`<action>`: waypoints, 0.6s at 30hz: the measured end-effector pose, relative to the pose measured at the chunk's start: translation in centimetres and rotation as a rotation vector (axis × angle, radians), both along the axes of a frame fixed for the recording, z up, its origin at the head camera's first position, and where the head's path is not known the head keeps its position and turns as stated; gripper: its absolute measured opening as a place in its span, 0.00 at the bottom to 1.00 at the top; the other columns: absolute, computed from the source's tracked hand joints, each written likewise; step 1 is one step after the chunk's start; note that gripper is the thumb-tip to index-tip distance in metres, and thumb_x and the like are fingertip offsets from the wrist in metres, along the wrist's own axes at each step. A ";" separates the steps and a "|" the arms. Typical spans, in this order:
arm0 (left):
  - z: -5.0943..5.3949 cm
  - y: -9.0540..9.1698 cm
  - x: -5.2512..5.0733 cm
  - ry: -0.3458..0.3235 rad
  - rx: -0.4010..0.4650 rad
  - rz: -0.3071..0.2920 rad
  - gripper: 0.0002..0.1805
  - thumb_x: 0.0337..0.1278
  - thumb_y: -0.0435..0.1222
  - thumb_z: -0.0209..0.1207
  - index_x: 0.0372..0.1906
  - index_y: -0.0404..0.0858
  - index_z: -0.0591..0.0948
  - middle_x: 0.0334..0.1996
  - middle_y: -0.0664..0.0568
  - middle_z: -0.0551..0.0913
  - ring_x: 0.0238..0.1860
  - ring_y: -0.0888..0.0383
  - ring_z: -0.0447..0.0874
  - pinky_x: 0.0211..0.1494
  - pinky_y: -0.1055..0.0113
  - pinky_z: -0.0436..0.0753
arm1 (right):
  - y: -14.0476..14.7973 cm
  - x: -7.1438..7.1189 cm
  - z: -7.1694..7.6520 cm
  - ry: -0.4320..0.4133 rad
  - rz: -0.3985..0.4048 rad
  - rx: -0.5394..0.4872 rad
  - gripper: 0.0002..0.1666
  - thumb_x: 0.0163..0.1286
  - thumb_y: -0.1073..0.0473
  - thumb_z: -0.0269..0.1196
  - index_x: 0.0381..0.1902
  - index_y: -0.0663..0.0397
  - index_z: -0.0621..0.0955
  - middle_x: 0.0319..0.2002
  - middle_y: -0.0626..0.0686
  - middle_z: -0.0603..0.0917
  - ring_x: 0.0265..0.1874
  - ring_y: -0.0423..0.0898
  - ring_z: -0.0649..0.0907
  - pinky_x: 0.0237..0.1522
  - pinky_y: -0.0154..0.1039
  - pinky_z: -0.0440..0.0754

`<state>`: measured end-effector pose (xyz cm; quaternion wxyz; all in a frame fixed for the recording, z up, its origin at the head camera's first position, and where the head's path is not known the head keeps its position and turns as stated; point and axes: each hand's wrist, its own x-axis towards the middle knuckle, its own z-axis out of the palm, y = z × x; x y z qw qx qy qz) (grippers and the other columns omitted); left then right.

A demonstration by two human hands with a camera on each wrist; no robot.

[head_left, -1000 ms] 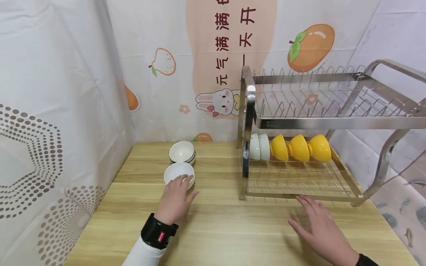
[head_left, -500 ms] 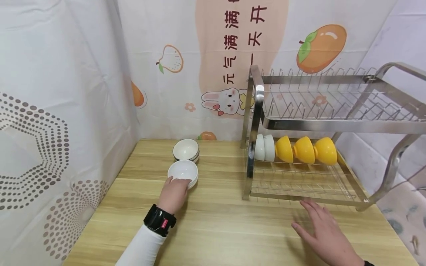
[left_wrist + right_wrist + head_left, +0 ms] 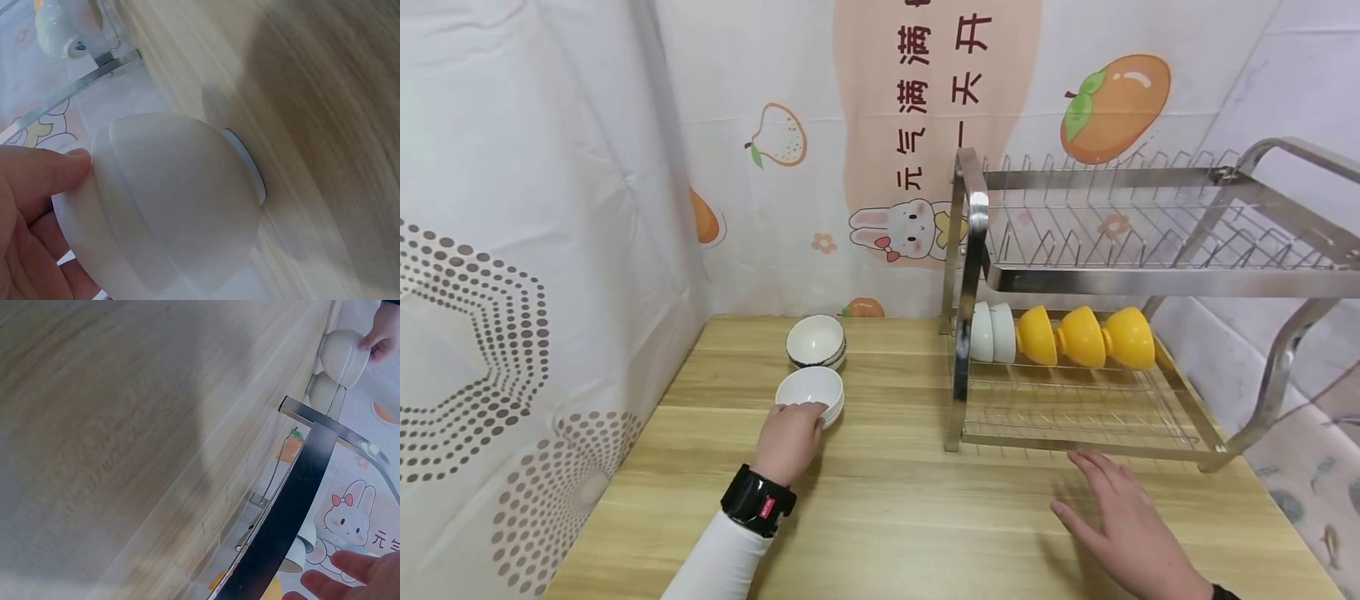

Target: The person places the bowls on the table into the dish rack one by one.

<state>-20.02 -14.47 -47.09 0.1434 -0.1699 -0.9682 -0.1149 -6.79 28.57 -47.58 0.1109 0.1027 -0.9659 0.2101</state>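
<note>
At the left of the table, my left hand (image 3: pixel 788 440) pinches the near rim of the front white bowls (image 3: pixel 811 388). The left wrist view shows the thumb outside the rim of two nested white bowls (image 3: pixel 181 200), with the other fingers on the inner side. Just behind them stands a stack of dark-rimmed white bowls (image 3: pixel 816 340). My right hand (image 3: pixel 1131 529) is held with fingers extended in front of the metal rack (image 3: pixel 1075 447), holding nothing; in the right wrist view its fingers (image 3: pixel 356 565) show at the lower right.
The two-tier rack stands at the right. On its lower level, two white bowls (image 3: pixel 1003 333) and several yellow bowls (image 3: pixel 1081 337) stand on their sides in a row. Its upper wire tier (image 3: pixel 1150 279) overhangs them. Patterned cloth (image 3: pixel 760 225) hangs behind the table.
My left hand's fingers have moved from over the front bowls to a pinch on their near rim. The head view has shifted slightly. The right hand stays much the same.
</note>
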 end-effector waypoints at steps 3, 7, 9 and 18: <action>-0.1 0.0 0.1 0.002 0.013 0.002 0.10 0.56 0.31 0.66 0.43 0.40 0.87 0.37 0.51 0.89 0.38 0.51 0.87 0.46 0.54 0.75 | -0.1 0.2 0.0 0.008 0.003 -0.009 0.42 0.68 0.45 0.66 0.69 0.64 0.67 0.66 0.66 0.69 0.64 0.66 0.68 0.76 0.56 0.41; -0.2 -0.1 0.4 0.023 0.033 0.004 0.10 0.57 0.31 0.66 0.44 0.40 0.87 0.38 0.51 0.89 0.39 0.51 0.86 0.46 0.54 0.76 | -0.2 0.1 0.0 0.029 0.007 -0.014 0.41 0.67 0.45 0.66 0.68 0.63 0.68 0.65 0.65 0.70 0.64 0.65 0.69 0.76 0.52 0.39; -0.1 -0.1 0.5 0.057 0.041 -0.005 0.10 0.57 0.31 0.65 0.44 0.39 0.86 0.38 0.50 0.88 0.40 0.50 0.86 0.46 0.54 0.76 | -0.2 0.0 0.0 0.039 0.008 -0.014 0.41 0.67 0.45 0.67 0.68 0.63 0.68 0.65 0.65 0.70 0.64 0.64 0.68 0.76 0.51 0.41; 2.5 1.3 2.7 0.203 0.026 -0.240 0.12 0.55 0.29 0.65 0.45 0.42 0.85 0.39 0.56 0.86 0.41 0.55 0.82 0.49 0.57 0.76 | -1.0 0.1 0.7 -0.002 0.020 -0.039 0.43 0.65 0.44 0.68 0.69 0.61 0.67 0.68 0.64 0.69 0.66 0.65 0.66 0.67 0.66 0.58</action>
